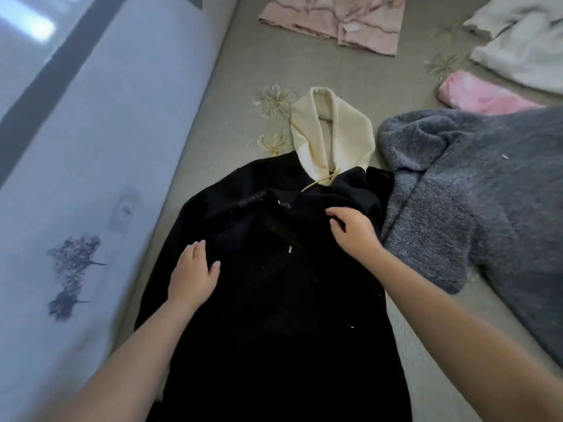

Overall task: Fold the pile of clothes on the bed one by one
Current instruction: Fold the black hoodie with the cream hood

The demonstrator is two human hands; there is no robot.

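Observation:
A black hooded garment (pixel 274 300) lies spread lengthwise on the bed (pixel 243 65), its cream hood (pixel 332 132) pointing away from me. My left hand (pixel 193 275) rests flat on the garment's left side with fingers relaxed. My right hand (pixel 353 229) is on the upper right part, near the shoulder, its fingers curled into the black cloth. A sleeve looks folded across the chest.
A grey knitted sweater (pixel 475 202) lies crumpled to the right, touching the black garment. Farther back are a pink patterned piece (pixel 335 19), a pink folded item (pixel 478 92) and a white garment (pixel 524 41). A pale blue flowered surface (pixel 91 178) borders the left.

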